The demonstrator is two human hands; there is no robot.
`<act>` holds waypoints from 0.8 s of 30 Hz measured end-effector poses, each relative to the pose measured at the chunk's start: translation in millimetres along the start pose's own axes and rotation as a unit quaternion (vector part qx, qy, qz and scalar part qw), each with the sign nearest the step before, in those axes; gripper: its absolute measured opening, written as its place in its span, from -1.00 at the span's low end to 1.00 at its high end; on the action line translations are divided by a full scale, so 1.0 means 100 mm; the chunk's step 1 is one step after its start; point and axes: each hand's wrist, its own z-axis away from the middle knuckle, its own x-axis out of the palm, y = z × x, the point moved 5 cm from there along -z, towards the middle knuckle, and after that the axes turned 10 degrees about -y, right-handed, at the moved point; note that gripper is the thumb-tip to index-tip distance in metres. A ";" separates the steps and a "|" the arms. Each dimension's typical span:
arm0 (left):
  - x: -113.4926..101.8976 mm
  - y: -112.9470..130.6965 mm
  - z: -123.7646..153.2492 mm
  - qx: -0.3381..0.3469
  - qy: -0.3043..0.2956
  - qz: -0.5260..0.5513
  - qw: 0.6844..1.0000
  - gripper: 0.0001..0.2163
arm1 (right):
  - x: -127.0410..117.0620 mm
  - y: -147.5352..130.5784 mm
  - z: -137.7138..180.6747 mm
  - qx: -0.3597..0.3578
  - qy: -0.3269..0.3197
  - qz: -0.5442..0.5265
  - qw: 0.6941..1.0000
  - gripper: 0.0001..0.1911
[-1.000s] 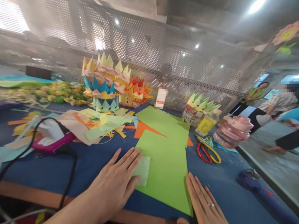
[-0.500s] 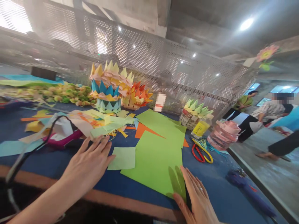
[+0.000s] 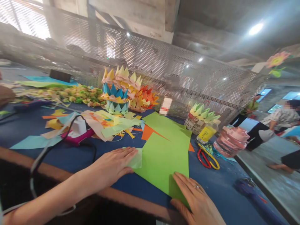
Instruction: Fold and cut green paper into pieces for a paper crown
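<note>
– Where is the pale green square (image 3: 138, 160) lying?
– On the table (image 3: 217, 190), toward its near edge, overlapping the left side of the large green sheet (image 3: 161, 153). The left hand (image 3: 114, 162) is covering its left part with fingers held together; its right part is showing past them.
– And the right hand (image 3: 195, 195)?
– Its fingers are lying close together on the sheet's near right corner, thumb spreading apart.
– Which edges are leaving room?
– Bare table is running from the sheet toward the right edge, with scissors (image 3: 211, 153) lying beyond. Paper scraps (image 3: 112, 125) are crowding the left.
– The poses?
– Both hands are staying flat, palms down, the left forearm slanting over the near edge.
</note>
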 end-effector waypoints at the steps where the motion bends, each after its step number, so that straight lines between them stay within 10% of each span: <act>1: 0.00 0.00 0.00 0.011 -0.001 -0.011 1.000 -0.60 | -0.02 -0.01 -0.02 -0.005 -0.003 0.011 1.000 -0.51; 10: -0.15 -0.35 0.29 -0.120 0.176 -0.043 0.976 -0.50 | 0.05 -0.09 -0.07 0.020 0.047 0.041 0.998 -0.50; 13: -0.13 -0.17 0.46 -0.102 0.241 0.010 0.965 -0.48 | 0.11 -0.07 -0.03 0.047 0.076 0.056 0.994 -0.55; 16: -0.01 0.20 0.52 -0.005 0.181 0.204 0.962 -0.33 | 0.13 -0.14 -0.02 0.088 0.102 0.065 0.989 -0.53; 19: 0.06 0.58 0.43 0.093 0.089 0.438 0.890 -0.35 | 0.11 -0.44 -0.10 0.100 0.136 0.037 0.985 -0.51; 24: 0.00 0.65 0.11 0.011 0.127 0.609 0.783 -0.53 | 0.07 -0.94 -0.31 0.055 0.201 -0.032 0.977 -0.57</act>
